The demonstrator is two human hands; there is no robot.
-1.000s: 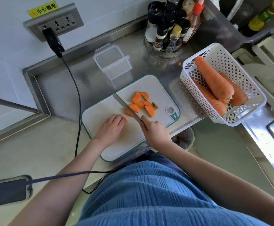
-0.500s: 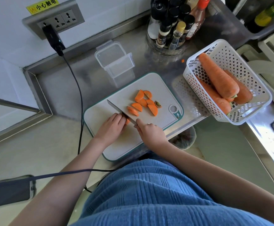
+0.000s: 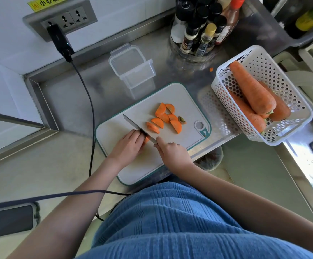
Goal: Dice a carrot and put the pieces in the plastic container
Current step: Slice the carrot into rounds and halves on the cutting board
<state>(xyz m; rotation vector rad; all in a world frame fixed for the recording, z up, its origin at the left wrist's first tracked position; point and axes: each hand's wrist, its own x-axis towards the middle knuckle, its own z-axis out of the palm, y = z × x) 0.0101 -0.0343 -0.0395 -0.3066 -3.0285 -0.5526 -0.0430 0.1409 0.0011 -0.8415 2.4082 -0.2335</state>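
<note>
Cut slices (image 3: pixel 166 118) lay beside the knife (image 3: pixel 138 128), which ran diagonally; right hand (image 3: pixel 172 154) gripped it, left hand (image 3: pixel 127 146) apparently curled over the carrot (image 3: pixel 146 139).

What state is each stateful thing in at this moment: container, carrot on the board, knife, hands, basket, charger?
plastic container: open, empty, upright behind the board
carrot pieces: cut, loose on the cutting board
carrot stub: held down, mostly hidden
knife: blade down at the stub
left hand: holding the stub
right hand: gripping the knife handle
basket: holds whole carrots
charger: plugged into the wall socket
</note>
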